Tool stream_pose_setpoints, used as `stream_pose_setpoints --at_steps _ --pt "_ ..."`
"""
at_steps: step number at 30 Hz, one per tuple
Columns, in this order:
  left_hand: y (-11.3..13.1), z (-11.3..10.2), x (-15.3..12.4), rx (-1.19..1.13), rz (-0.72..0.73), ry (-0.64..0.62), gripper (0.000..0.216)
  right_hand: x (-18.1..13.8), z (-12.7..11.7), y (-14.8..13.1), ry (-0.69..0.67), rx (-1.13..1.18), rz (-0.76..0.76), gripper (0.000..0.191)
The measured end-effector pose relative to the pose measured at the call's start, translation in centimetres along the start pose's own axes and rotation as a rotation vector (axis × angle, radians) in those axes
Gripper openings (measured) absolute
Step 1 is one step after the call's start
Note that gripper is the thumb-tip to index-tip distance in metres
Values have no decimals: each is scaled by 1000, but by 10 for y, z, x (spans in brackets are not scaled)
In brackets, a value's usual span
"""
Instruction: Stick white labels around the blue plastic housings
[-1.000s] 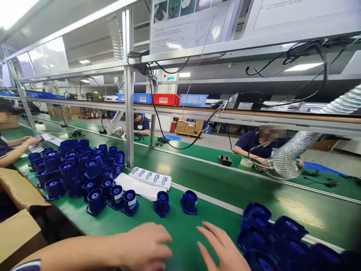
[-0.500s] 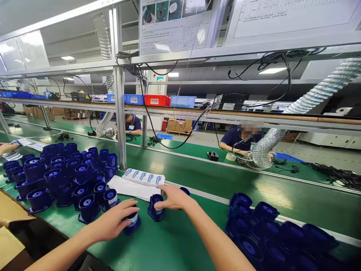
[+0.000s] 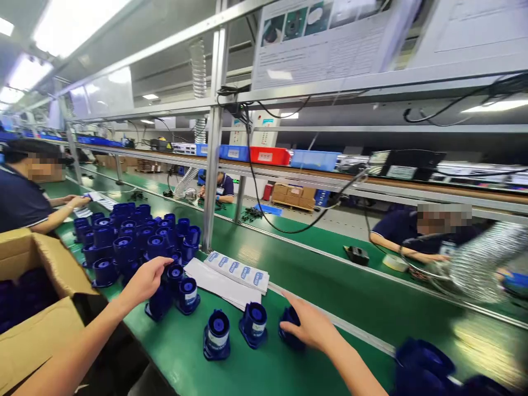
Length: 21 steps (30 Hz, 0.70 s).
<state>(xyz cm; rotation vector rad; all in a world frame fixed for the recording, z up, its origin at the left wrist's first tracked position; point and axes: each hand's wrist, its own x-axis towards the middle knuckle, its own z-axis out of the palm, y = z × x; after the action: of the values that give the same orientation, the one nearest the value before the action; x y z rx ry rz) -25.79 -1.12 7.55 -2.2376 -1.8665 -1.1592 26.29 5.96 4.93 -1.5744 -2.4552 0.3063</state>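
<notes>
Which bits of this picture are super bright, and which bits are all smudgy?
In the head view, the ceiling light at the upper left is washed out to white, and glare shines off the green surface at the lower right; also in the head view, the dark blue parts at the lower right look smeared, and the white sheet at the upper right is too blurry to read.

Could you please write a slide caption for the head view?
Left hand over clustered blue parts, right hand at a separate blue part, on a green workbench.
</notes>
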Motion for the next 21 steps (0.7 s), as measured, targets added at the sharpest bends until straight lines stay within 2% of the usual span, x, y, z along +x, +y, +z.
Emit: stream_pose_setpoints --at_steps 3,5,6,9,11,13,15,19,21 --pt "0 -18 -11 18 -26 3 38 3 11 -14 7 -40 -38 99" --pt "8 -16 -20 29 11 -22 33 3 14 -24 3 -51 -114 102" --pt "12 -11 -24 42 52 -41 32 2 15 -29 -6 -48 -164 96" --pt "20 17 -33 131 239 -130 41 -1 16 -44 -25 -14 -309 55" --pt "23 37 -36 184 307 -186 44 -5 18 -52 6 -6 -360 34" --pt "25 48 -37 171 309 -232 30 -11 20 -59 50 -13 -378 18" --pt "31 47 -40 86 318 -296 14 -20 23 -65 74 -30 -378 9" --pt "56 28 -45 -51 409 -475 3 -43 26 -74 78 -51 -375 6" --pt "68 27 -48 -21 422 -506 30 -63 21 -76 115 -15 -343 8"
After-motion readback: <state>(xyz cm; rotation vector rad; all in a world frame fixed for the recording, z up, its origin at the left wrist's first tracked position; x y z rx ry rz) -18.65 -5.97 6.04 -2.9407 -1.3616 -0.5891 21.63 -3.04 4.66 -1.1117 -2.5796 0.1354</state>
